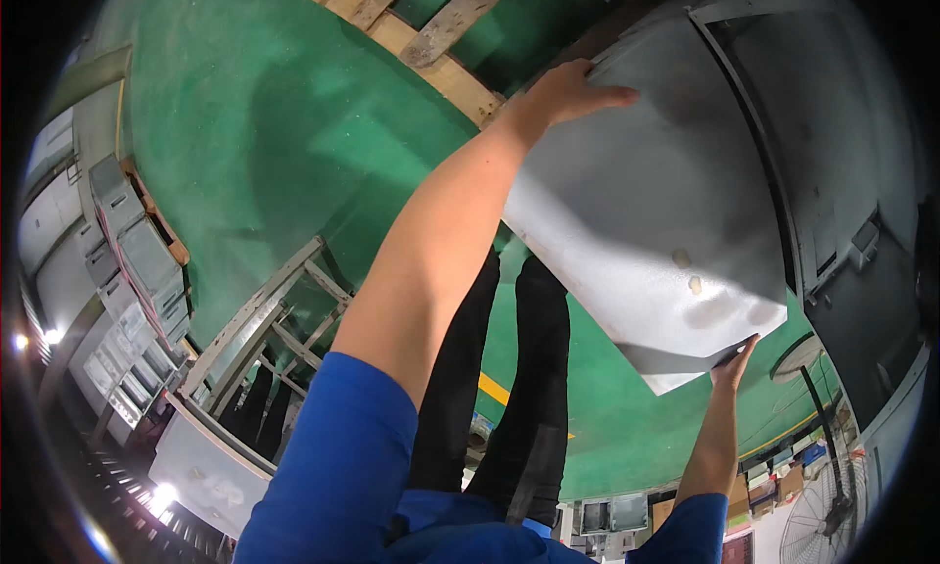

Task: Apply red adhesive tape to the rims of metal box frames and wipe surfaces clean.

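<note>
A large grey sheet metal panel (646, 202) hangs tilted before me on the right, with a few brownish smudges on its lower part. My left hand (568, 94) grips its far left edge, the thumb lying over the face and the other fingers mostly out of sight behind it. At the near right corner my right hand (732, 364) holds the panel's lower edge, with part of the fingers hidden underneath. Bright light falls across the lower half of the sheet. The panel's right edge lies close along a big grey metal housing (852, 104).
A wooden pallet (406, 45) lies on the green floor (225, 123) at the far side. To my left stands a metal frame (250, 329), with several grey metal boxes (152, 246) beyond it. A wire-cage fan (822, 515) is at the near right.
</note>
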Demonstrator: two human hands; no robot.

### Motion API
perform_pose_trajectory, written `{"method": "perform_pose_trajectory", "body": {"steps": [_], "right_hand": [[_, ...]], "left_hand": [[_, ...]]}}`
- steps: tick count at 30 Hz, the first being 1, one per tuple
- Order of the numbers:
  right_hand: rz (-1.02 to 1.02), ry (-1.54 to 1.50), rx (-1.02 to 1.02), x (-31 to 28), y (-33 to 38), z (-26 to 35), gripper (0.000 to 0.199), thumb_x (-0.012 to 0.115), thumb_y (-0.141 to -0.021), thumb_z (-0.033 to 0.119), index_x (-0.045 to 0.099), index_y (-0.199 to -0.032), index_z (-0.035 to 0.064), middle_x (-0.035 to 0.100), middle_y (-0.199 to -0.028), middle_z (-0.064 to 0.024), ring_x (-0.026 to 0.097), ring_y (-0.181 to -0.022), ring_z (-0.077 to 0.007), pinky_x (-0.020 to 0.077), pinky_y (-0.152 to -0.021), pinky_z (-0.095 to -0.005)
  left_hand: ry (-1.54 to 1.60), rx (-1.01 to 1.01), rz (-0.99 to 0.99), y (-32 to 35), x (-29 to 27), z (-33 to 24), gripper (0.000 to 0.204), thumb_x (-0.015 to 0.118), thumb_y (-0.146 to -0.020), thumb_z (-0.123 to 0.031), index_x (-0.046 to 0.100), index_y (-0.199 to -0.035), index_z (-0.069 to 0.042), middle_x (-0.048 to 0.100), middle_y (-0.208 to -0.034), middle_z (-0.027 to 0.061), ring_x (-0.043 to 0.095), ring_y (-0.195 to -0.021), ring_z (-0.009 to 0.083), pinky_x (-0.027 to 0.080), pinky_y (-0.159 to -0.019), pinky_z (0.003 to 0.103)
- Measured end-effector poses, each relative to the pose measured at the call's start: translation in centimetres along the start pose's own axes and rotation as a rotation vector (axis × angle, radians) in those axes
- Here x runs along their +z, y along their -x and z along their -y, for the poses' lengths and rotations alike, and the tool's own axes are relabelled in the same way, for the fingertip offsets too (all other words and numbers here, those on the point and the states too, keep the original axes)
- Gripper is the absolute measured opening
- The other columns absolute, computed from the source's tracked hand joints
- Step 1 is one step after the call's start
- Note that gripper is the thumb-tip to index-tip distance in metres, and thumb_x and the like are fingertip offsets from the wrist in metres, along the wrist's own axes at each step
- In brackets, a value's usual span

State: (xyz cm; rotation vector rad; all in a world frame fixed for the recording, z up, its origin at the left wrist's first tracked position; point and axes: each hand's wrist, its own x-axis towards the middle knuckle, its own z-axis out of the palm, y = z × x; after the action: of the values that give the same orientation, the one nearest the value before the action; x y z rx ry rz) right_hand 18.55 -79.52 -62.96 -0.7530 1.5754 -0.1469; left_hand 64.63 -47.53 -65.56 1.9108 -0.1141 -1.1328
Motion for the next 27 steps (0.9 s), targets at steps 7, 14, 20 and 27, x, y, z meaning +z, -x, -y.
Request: {"method": "perform_pose_trajectory", "body": {"steps": [7, 14, 20, 27], "right_hand": [[0.033, -0.036, -0.076, 0.0, 1.4, -0.2, 0.077, 0.037, -0.078, 0.066, 0.027, -0.132, 0.0128, 0.026, -0.137, -0.006, 0.027, -0.124, -0.0239, 0.0202, -0.104, -0.038], [0.219, 0.012, -0.114, 3.6, 6.2, 0.1, 0.051, 0.043, -0.085, 0.046, 0.043, -0.12, 0.0099, 0.046, -0.118, -0.0057, 0.043, -0.109, -0.0228, 0.035, -0.093, -0.0368], [0.594, 0.326, -0.065, 9.1, 15.9, 4.9, 0.043, 0.043, -0.084, 0.036, 0.047, -0.113, 0.004, 0.051, -0.11, -0.0086, 0.048, -0.103, -0.0248, 0.0395, -0.086, -0.0397], [0.748, 0.313, -0.123, 17.9, 25.0, 6.4, 0.044, 0.037, -0.088, 0.026, 0.039, -0.123, -0.0005, 0.044, -0.124, -0.013, 0.041, -0.114, -0.0287, 0.0339, -0.096, -0.0412]], "left_hand": [[0.089, 0.079, -0.177, 7.4, -1.2, 3.4, 0.081, 0.067, -0.061, -0.056, 0.05, -0.113, 0.003, 0.056, -0.107, 0.0158, 0.053, -0.101, 0.022, 0.04, -0.086, 0.032], [0.949, -0.145, -0.275, 28.1, -4.8, 9.6, 0.045, 0.04, -0.088, -0.046, 0.053, -0.098, -0.005, 0.053, -0.091, 0.0011, 0.047, -0.087, 0.0085, 0.037, -0.078, 0.023], [0.649, -0.208, -0.658, 46.9, -8.0, 7.0, 0.045, 0.037, -0.09, -0.042, 0.051, -0.106, -0.002, 0.05, -0.096, 0.0018, 0.043, -0.089, 0.0109, 0.035, -0.082, 0.026], [0.638, 0.044, -0.832, 69.3, -9.5, -0.7, 0.046, 0.042, -0.087, -0.045, 0.051, -0.099, -0.002, 0.045, -0.078, 0.0021, 0.042, -0.072, 0.0103, 0.037, -0.062, 0.025]]}}
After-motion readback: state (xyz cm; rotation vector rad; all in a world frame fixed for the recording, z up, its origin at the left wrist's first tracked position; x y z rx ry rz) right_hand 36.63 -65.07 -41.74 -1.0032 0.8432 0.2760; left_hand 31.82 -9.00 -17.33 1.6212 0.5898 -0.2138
